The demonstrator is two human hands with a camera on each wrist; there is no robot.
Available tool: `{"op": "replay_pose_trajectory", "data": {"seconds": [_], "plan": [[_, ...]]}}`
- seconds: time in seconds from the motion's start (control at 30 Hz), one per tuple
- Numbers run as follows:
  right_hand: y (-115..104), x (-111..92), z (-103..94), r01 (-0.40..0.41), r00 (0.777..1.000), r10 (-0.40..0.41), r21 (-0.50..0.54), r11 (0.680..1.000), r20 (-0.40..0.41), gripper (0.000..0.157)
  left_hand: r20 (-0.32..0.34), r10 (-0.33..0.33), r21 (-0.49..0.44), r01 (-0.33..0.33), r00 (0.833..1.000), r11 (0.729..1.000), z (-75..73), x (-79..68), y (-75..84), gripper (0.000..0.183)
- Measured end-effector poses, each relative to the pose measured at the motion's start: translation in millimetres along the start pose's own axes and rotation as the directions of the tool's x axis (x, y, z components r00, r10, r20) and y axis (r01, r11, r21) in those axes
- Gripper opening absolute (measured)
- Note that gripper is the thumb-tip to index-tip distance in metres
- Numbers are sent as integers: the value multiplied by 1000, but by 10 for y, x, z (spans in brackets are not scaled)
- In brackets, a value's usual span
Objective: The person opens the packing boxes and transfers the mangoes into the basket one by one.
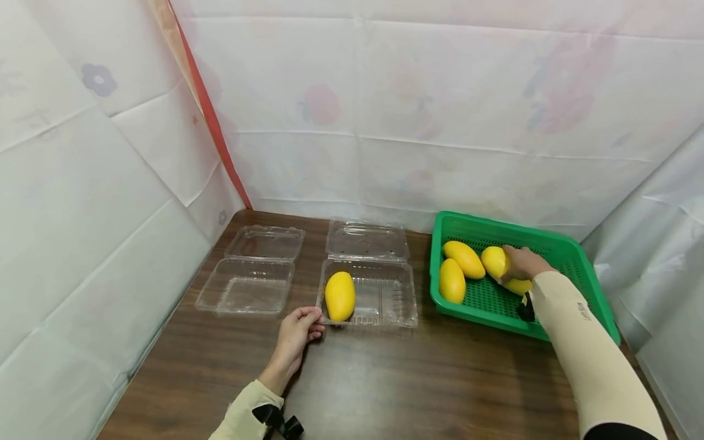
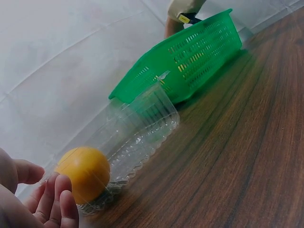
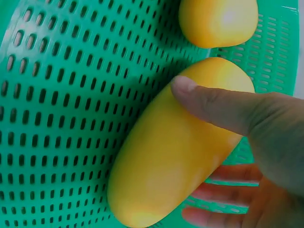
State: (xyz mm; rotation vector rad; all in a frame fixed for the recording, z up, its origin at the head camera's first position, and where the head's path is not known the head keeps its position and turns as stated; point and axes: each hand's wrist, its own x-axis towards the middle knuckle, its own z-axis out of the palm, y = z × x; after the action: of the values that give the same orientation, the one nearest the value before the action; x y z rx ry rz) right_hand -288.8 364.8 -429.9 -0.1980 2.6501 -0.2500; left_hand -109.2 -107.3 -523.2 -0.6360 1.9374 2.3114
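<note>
An opened clear plastic clamshell container (image 1: pixel 385 299) lies in the middle with one yellow mango (image 1: pixel 340 296) at its left side. At its front left corner, my left hand (image 1: pixel 297 336) pinches the rim between thumb and fingers. My right hand (image 1: pixel 525 264) reaches into the green basket (image 1: pixel 596 293) at the right and grips a mango (image 3: pixel 166 156), thumb across its top and fingers along its underside. In the right wrist view, another mango (image 3: pixel 219 21) lies just beyond the held one. Two more mangoes, one nearer (image 1: pixel 452 281) and one farther back (image 1: pixel 464 260), rest in the basket's left part.
A second clear clamshell container (image 1: pixel 250 287), lid folded back, stands at the left on the brown wooden table (image 1: pixel 385 385). White patterned sheets (image 1: pixel 440 122) hang behind and at both sides. The basket has raised perforated walls.
</note>
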Motion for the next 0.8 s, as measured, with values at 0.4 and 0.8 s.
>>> {"op": "replay_pose_trajectory", "data": {"seconds": [0.4, 0.8], "plan": [[-9, -34, -44, -14, 1000, 14, 31, 999, -4, 96, 17, -8, 0, 8, 1000, 1000, -12, 19, -3, 23], [-123, -123, -87, 29, 998, -25, 78, 997, -59, 82, 15, -12, -3, 12, 1000, 1000, -13, 33, -6, 21]]}}
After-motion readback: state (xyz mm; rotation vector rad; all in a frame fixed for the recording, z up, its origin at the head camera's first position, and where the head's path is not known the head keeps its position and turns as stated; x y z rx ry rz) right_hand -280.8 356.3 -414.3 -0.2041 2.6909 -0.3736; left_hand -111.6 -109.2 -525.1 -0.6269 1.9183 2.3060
